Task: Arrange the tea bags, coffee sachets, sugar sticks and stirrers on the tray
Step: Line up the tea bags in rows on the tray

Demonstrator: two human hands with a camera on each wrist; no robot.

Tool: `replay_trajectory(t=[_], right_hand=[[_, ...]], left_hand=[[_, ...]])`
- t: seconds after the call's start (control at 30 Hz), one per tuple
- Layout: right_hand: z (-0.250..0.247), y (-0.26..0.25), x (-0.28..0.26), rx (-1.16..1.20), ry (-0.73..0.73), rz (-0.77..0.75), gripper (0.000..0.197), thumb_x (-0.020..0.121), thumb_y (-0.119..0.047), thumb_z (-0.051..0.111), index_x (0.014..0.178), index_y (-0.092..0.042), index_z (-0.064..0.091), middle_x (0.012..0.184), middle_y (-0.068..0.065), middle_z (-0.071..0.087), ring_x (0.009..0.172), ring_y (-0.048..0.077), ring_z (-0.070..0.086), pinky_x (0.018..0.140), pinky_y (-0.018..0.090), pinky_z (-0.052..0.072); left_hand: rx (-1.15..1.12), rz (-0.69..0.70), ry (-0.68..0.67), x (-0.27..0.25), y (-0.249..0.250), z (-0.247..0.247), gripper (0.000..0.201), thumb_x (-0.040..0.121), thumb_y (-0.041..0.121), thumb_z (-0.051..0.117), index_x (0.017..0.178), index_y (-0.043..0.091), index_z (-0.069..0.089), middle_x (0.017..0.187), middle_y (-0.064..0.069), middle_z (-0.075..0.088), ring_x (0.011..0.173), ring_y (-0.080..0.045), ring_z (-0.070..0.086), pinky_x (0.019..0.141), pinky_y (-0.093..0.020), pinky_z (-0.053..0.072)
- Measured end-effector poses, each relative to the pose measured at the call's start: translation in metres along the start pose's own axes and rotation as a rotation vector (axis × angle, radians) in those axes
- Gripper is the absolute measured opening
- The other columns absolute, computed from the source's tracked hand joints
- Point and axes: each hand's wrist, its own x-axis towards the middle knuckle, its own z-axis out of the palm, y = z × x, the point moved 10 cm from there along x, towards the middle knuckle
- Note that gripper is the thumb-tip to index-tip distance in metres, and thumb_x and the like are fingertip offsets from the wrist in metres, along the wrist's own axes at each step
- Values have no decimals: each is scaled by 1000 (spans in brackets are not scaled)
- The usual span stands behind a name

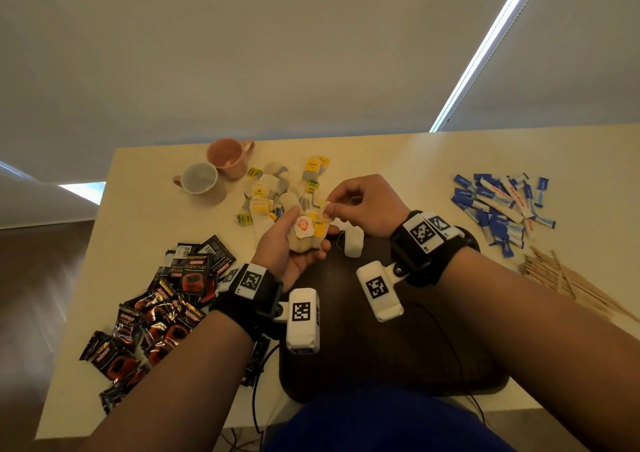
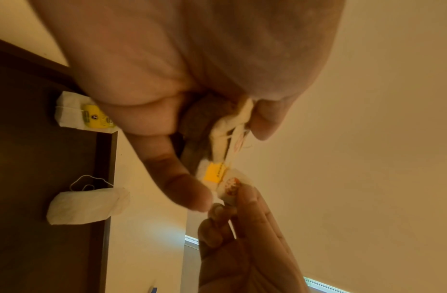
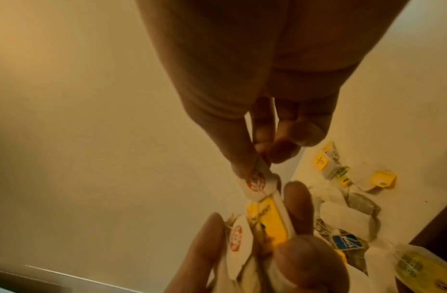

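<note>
My left hand (image 1: 304,235) grips a small bundle of tea bags (image 1: 302,240) with white and yellow tags above the far edge of the dark tray (image 1: 381,354). My right hand (image 1: 331,204) pinches a white tag with a red logo (image 1: 326,211) (image 3: 255,183) at the top of that bundle (image 3: 264,228). Two tea bags lie on the tray's far edge, a plain one (image 2: 88,206) and one with a yellow tag (image 2: 74,115). The loose tea bag pile (image 1: 273,191) lies just beyond my hands.
Black coffee sachets (image 1: 162,309) are heaped left of the tray. Blue and white sugar sticks (image 1: 502,205) lie at the right, wooden stirrers (image 1: 561,278) nearer to me. A white mug (image 1: 202,179) and a pink mug (image 1: 228,157) stand at the table's far left.
</note>
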Motion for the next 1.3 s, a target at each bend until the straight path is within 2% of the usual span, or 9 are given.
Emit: replay_trajectory(t=[0.23,0.4,0.5,0.6,0.77,0.87,1.0,1.13,1.3], right_hand=[[4,-18,-5,21,-99,11,6,84,-17,78,88,-16,73,74,4,73,59,10,61,57,20,51],[6,-19,-8,-50,-57,-18,12,78,-19,83,81,-22,72,71,-2,72,61,5,65,66,23,56],[5,-21,-12,-55,-21,-39,4,82,-19,79,85,-19,78,75,-7,73,66,2,66,69,21,56],[0,-23,-13,-49,-3,-56,12,90,-21,71,99,-18,78,85,-9,74,73,-3,66,70,12,49],[7,-19,-13,-128,-83,-25,11,87,-28,74,96,-23,79,82,-12,72,70,-4,63,71,21,50],[8,-21,-14,20,-99,-1,9,87,-13,74,92,-6,77,78,-17,72,68,-10,64,66,11,49],[7,-16,-9,63,-76,26,7,85,-20,76,91,-16,78,82,-8,74,70,0,65,66,15,51],[9,-6,-3,45,-39,81,13,89,-22,73,94,-11,77,83,2,75,72,9,68,65,20,56],[12,-3,4,31,18,95,16,91,-21,70,95,-6,73,76,5,75,66,13,72,64,26,60]], left_hand=[[32,38,-61,-3,3,4,41,103,40,41,114,8,65,93,-17,72,65,-21,61,53,-25,51],[143,148,-84,-6,13,8,22,88,22,61,104,7,63,81,-7,71,63,-16,65,54,-22,54],[206,178,-80,-6,14,6,9,95,9,58,103,6,62,79,-6,70,64,-15,66,55,-21,55],[229,182,-71,-6,16,4,13,96,2,56,108,6,61,90,-12,69,66,-15,68,56,-21,56],[211,179,-147,-9,19,15,32,96,-4,52,125,11,52,87,-13,66,65,-18,69,56,-23,57],[202,169,-177,-10,19,18,31,98,-2,50,126,11,52,85,-11,69,67,-19,70,58,-25,59],[204,162,-149,-11,21,9,19,100,3,49,116,7,57,92,-13,73,71,-20,72,61,-25,60],[192,160,-93,-8,22,-6,23,101,10,49,122,5,57,103,-20,71,77,-25,73,64,-27,61],[169,174,13,-2,27,-31,13,102,9,49,111,12,58,99,-18,70,69,-22,73,63,-28,62]])
